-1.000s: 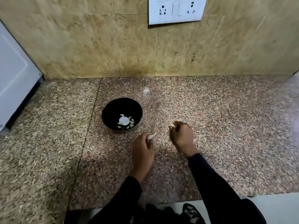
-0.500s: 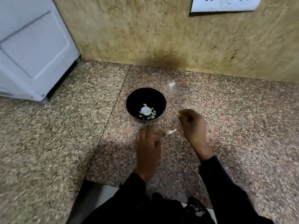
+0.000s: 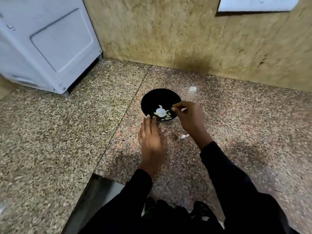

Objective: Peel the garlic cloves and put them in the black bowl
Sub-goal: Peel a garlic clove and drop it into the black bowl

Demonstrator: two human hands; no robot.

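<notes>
Black bowl (image 3: 152,100) holds pale garlic bits; right hand (image 3: 190,119) pinches a small clove over its rim, axis unclear. Left hand (image 3: 152,142), fingers straight, touches the near rim. A peel (image 3: 183,136) lies nearer me.

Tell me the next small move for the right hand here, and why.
Probably let go: the right hand is over the rim of the black bowl, its fingers pinching a small pale piece, seemingly a garlic clove. Releasing should drop it in with the pieces already inside. The left hand is open beside the bowl.
</notes>
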